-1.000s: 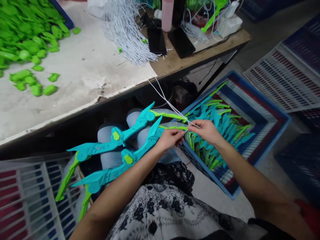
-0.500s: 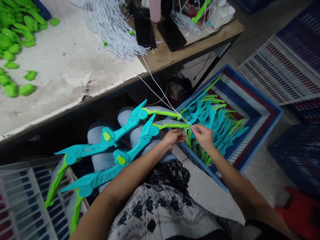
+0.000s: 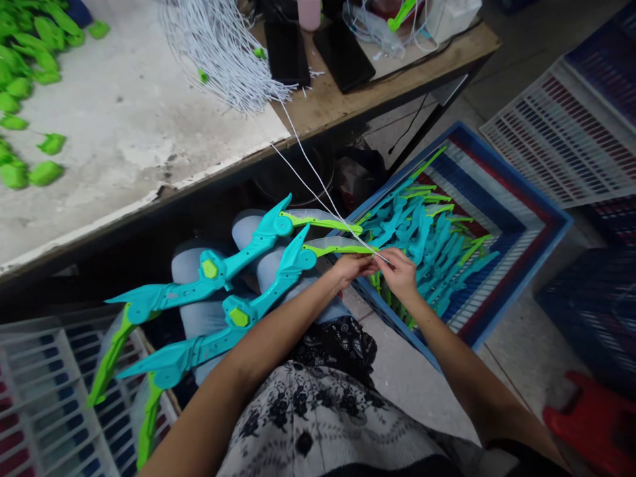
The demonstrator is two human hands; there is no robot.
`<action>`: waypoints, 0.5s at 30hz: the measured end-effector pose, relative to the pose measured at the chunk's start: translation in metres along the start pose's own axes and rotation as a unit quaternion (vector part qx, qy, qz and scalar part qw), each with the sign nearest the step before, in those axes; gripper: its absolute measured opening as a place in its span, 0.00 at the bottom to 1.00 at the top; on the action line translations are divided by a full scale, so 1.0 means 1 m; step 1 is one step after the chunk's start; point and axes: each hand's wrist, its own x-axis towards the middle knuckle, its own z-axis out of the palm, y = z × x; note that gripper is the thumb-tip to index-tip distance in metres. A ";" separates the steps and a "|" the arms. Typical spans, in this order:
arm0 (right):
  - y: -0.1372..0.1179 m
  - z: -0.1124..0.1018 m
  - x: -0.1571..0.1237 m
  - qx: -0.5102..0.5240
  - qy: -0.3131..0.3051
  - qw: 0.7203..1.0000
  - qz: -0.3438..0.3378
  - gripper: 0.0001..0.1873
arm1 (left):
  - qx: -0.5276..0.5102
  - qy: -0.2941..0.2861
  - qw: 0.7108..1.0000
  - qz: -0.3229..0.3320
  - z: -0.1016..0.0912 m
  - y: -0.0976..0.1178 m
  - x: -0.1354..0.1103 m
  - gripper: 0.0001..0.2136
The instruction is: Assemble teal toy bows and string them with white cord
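Right hand (image 3: 399, 270) pinched closed on white strings (image 3: 342, 220). Left hand (image 3: 354, 266) just beside, fingers bunched, hold unclear. Nearer teal-green bow (image 3: 240, 318) lies leftward of grip, long axis slanting toward fingertips; left hand nearer.

I see the left forearm (image 3: 278, 334) and right forearm (image 3: 450, 354) converge, left hand (image 3: 352, 267) beside right hand (image 3: 401, 273), right fingers (image 3: 391, 256) pinched.

- You sit in what looks like a workshop.
- Your worn bench (image 3: 114, 136) carries loose green plastic bits (image 3: 46, 173) and a bundle of white cords (image 3: 221, 56).
- Alike teal-and-green pieces (image 3: 271, 289) lie across your knees (image 3: 186, 265) and crowd a blue crate (image 3: 525, 277).
- Other crates (image 3: 596, 311) stand on the tiled floor (image 3: 407, 361).
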 end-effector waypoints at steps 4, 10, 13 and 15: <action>0.000 0.004 0.009 0.094 0.036 0.986 0.135 0.16 | 0.059 0.021 0.998 0.016 0.007 0.000 0.005 0.05; -0.006 0.001 0.017 0.278 -0.040 0.904 0.322 0.19 | 0.195 0.049 0.980 0.011 -0.014 0.014 -0.061 0.10; -0.008 -0.010 0.013 0.310 -0.047 0.887 0.338 0.20 | 0.373 0.069 0.924 0.036 -0.061 0.026 -0.153 0.12; -0.008 -0.017 0.010 0.315 -0.051 0.884 0.343 0.20 | 0.460 0.106 0.881 0.017 -0.102 0.028 -0.222 0.15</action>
